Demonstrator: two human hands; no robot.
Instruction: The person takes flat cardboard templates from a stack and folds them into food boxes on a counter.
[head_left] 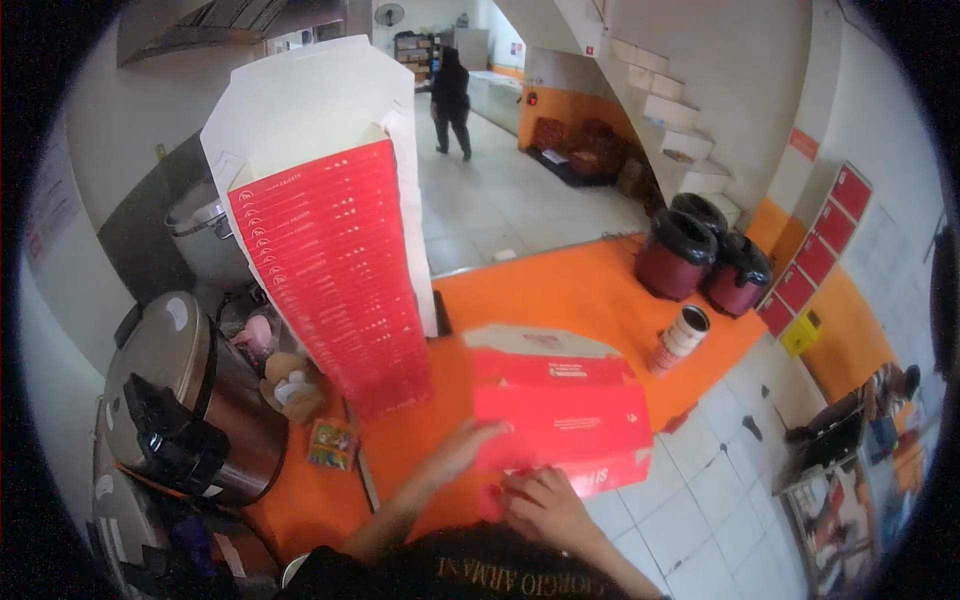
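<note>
A red cardboard box (560, 400), partly folded with its flaps spread, lies on the orange table in front of me. My left hand (462, 452) is at its left edge, fingers stretched toward the red panel and slightly blurred. At the near edge, my right hand (545, 508) has its fingers bent round a red flap of the box. Left of the box rises a tall stack of nested red and white cardboard boxes (335, 270), leaning in view above the table.
Large metal urns (215, 400) crowd the left side, beside a small plush toy (290, 385) and a colourful packet (332, 444). A stack of cups (683, 338) and dark red bins (675, 255) stand on the orange table (540, 290). A person (451, 100) is far back.
</note>
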